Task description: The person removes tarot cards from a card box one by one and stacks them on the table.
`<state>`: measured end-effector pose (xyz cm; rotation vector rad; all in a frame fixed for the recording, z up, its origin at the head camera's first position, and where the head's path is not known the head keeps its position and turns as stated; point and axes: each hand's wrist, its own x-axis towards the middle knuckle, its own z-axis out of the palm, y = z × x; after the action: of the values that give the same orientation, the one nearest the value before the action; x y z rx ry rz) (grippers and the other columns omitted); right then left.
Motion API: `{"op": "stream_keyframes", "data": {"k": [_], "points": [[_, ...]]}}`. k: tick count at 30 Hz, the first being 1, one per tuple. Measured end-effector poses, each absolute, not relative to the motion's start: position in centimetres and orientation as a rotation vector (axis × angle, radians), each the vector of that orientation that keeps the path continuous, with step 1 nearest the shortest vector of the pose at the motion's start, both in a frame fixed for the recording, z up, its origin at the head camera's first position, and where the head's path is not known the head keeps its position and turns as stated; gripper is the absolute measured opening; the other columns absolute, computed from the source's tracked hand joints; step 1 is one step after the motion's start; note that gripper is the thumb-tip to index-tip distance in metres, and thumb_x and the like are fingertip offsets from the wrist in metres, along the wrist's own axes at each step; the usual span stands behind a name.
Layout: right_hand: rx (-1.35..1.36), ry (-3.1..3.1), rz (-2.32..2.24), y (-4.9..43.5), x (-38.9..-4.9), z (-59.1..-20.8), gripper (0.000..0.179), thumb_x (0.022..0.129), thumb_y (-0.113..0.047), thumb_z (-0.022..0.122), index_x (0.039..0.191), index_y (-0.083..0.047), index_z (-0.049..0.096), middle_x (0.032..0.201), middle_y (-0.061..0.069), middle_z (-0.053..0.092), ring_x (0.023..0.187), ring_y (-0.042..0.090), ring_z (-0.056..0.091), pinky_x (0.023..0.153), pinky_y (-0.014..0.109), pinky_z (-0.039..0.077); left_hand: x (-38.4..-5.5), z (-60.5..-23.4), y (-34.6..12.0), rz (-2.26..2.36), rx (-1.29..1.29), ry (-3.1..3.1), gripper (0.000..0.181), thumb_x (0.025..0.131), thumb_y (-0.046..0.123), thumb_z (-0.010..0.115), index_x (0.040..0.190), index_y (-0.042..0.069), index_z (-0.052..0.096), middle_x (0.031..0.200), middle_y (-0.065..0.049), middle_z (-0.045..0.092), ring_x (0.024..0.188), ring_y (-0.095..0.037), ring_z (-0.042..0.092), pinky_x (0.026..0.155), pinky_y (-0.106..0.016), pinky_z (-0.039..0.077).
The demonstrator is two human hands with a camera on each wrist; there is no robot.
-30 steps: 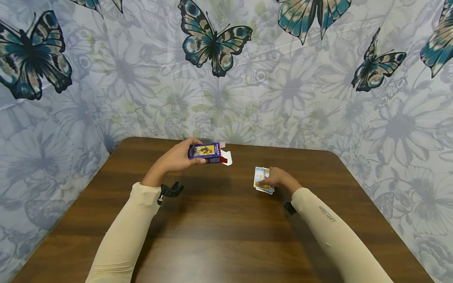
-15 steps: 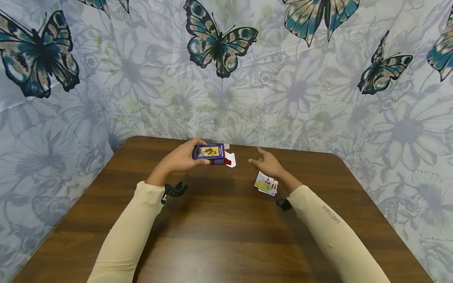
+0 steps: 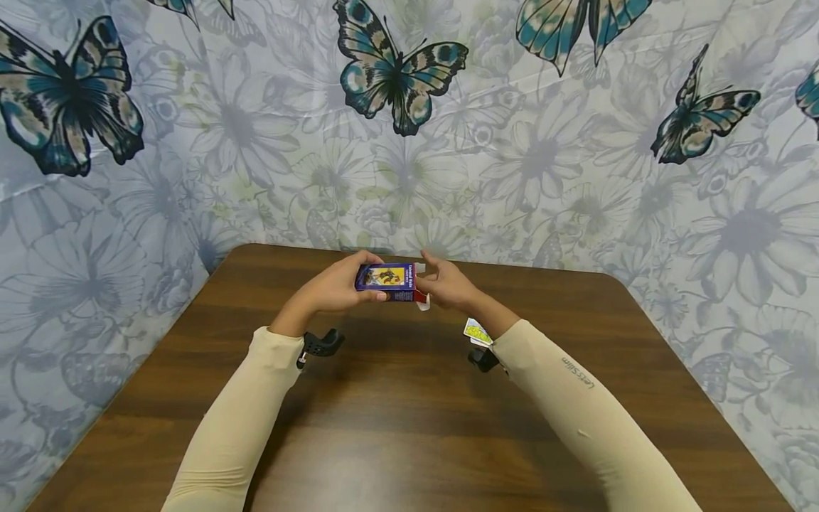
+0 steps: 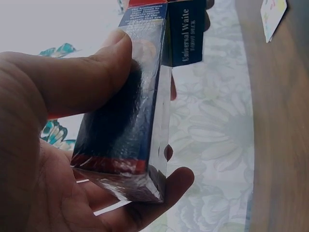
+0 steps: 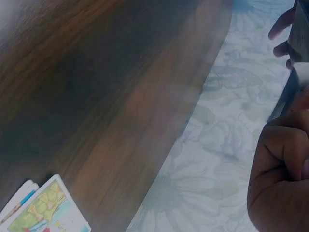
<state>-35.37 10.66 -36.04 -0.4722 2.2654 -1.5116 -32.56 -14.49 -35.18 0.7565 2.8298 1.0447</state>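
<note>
My left hand [image 3: 333,286] grips a dark blue tarot card box [image 3: 390,281] above the far part of the table, thumb along one side and fingers underneath. The box's end flap [image 4: 187,35], printed "Universal Waite", stands folded out in the left wrist view. My right hand [image 3: 450,284] is at the box's open end, its thumb right at the opening and a finger raised beside it. In the right wrist view its near fingers [image 5: 285,154] look curled; I cannot tell whether they pinch anything. A small pile of picture cards [image 3: 476,331] lies below my right wrist, partly covered by it.
The brown wooden table [image 3: 384,412] reaches back to a hanging cloth [image 3: 269,163] printed with flowers and butterflies. Dark wrist straps with cameras, such as the left one [image 3: 323,343], sit below both hands.
My right hand has let go of the cards on the table and moved up and left to the box's open end. The left hand still holds the box, shifted slightly right.
</note>
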Motion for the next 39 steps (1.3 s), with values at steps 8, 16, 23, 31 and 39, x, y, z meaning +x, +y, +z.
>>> {"op": "stream_keyframes", "data": {"k": [8, 16, 23, 31, 39], "points": [[-0.439, 2.308, -1.484, 10.1, -35.0, -36.1, 0.079, 0.096, -0.012, 0.053, 0.160, -0.016, 0.006, 0.058, -0.003, 0.055, 0.041, 0.007, 0.026, 0.043, 0.023, 0.025, -32.3, -34.8, -14.2, 1.041, 0.784, 2.821, 0.065, 0.087, 0.034, 0.076, 0.138, 0.008, 0.045, 0.126, -0.011, 0.059, 0.105, -0.024, 0.060, 0.094, -0.043, 0.048], [-0.460, 2.287, -1.526, 11.7, -34.6, -35.8, 0.082, 0.097, -0.020, 0.062, 0.160, -0.018, 0.008, 0.054, -0.008, 0.045, 0.042, 0.006, 0.025, 0.045, 0.023, 0.026, -32.3, -34.8, -14.5, 1.023, 0.762, 2.846, 0.063, 0.087, 0.035, 0.076, 0.137, 0.010, 0.046, 0.125, -0.010, 0.059, 0.106, -0.024, 0.059, 0.095, -0.043, 0.047], [-0.467, 2.281, -1.559, 14.2, -34.3, -36.2, 0.084, 0.096, -0.025, 0.066, 0.159, -0.020, 0.010, 0.049, -0.010, 0.031, 0.043, 0.006, 0.022, 0.045, 0.024, 0.022, -32.1, -34.7, -14.9, 1.009, 0.740, 2.861, 0.065, 0.087, 0.037, 0.075, 0.138, 0.011, 0.045, 0.125, -0.011, 0.059, 0.107, -0.025, 0.059, 0.095, -0.044, 0.047], [-0.487, 2.217, -1.610, 15.7, -33.6, -36.2, 0.085, 0.096, -0.022, 0.066, 0.159, -0.021, 0.009, 0.050, -0.010, 0.030, 0.042, 0.005, 0.022, 0.045, 0.023, 0.022, -32.1, -34.8, -15.4, 1.021, 0.748, 2.866, 0.065, 0.087, 0.039, 0.074, 0.138, 0.011, 0.045, 0.124, -0.012, 0.060, 0.105, -0.025, 0.059, 0.094, -0.045, 0.047], [-0.545, 2.174, -1.616, 15.5, -32.6, -35.9, 0.089, 0.094, -0.014, 0.067, 0.160, -0.019, 0.008, 0.050, -0.010, 0.035, 0.043, 0.005, 0.024, 0.045, 0.024, 0.022, -32.0, -34.5, -15.8, 1.053, 0.724, 2.875, 0.064, 0.087, 0.039, 0.074, 0.138, 0.011, 0.045, 0.121, -0.013, 0.061, 0.104, -0.025, 0.059, 0.093, -0.044, 0.047]]}}
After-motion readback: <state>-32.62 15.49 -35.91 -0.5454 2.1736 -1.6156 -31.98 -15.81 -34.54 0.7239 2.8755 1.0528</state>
